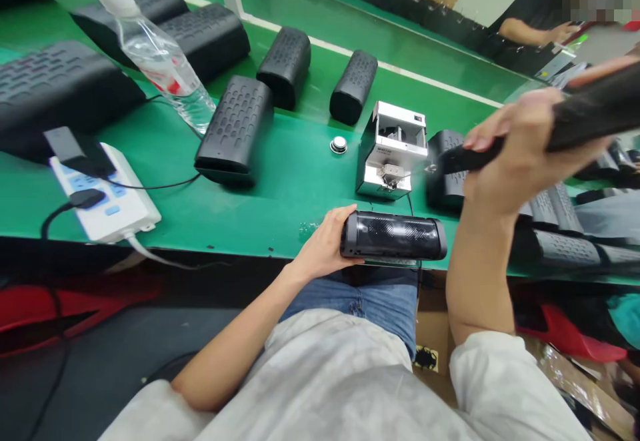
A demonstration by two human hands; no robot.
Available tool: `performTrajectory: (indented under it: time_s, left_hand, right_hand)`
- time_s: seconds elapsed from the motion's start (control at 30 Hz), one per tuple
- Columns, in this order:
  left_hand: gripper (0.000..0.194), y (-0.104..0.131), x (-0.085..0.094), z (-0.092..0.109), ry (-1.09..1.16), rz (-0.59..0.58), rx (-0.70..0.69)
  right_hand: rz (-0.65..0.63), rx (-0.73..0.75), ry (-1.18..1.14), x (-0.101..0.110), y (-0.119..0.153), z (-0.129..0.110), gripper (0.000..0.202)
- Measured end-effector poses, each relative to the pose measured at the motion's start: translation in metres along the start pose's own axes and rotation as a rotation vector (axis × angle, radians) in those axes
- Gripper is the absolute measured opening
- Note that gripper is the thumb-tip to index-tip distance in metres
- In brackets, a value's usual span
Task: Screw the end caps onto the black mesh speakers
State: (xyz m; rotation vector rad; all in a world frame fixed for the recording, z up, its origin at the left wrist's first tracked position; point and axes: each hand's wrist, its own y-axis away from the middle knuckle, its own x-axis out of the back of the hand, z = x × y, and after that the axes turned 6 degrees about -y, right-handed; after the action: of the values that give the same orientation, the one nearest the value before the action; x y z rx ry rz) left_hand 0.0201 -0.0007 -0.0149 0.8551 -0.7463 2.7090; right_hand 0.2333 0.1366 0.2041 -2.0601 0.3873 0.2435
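Note:
My left hand [327, 244] is closed on the left end of a black speaker [400, 235], which lies at the table's front edge with its perforated, glossy face upward. Raised at the right, my right hand [525, 141] wraps round a black electric screwdriver [590, 111]. Its narrow tip points left, close to a small silver-and-black screw feeder [393, 154]. Left of that feeder lies a small round silver part [339, 145]. The speaker and the screwdriver are apart.
Black speaker housings [235, 127] stand on the green table [295, 161], more at right. At left are a water bottle [160, 61] and a white power strip [130, 194] with cables. Another person's arm [530, 31] shows across the table.

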Motion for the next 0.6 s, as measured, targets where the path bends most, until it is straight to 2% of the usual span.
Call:
performTrajectory:
  time_s: [0.03, 0.1, 0.23, 0.4, 0.5, 0.6]
  left_hand:
    - [0.143, 0.000, 0.000, 0.000, 0.002, -0.003, 0.008]
    - [0.142, 0.001, 0.001, 0.001, 0.009, -0.011, 0.016]
    - [0.142, 0.001, 0.003, 0.002, 0.012, -0.019, 0.019]
    - [0.144, 0.001, 0.003, 0.001, -0.005, -0.007, 0.012]
    - [0.143, 0.002, 0.002, -0.002, -0.008, -0.008, 0.009]
    - [0.139, 0.002, 0.001, -0.005, 0.000, -0.007, 0.013]
  right_hand:
    - [-0.005, 0.034, -0.008, -0.011, 0.005, 0.011, 0.041]
    - [-0.093, -0.029, 0.039, -0.022, 0.012, 0.022, 0.035]
    - [-0.214, -0.174, 0.144, -0.015, 0.014, 0.020, 0.037]
    - [-0.212, -0.303, 0.100, -0.005, 0.014, 0.017, 0.047]
    - [-0.148, -0.243, 0.016, 0.009, 0.008, 0.002, 0.039]
    - [-0.053, -0.149, 0.015, 0.036, -0.005, -0.036, 0.039]
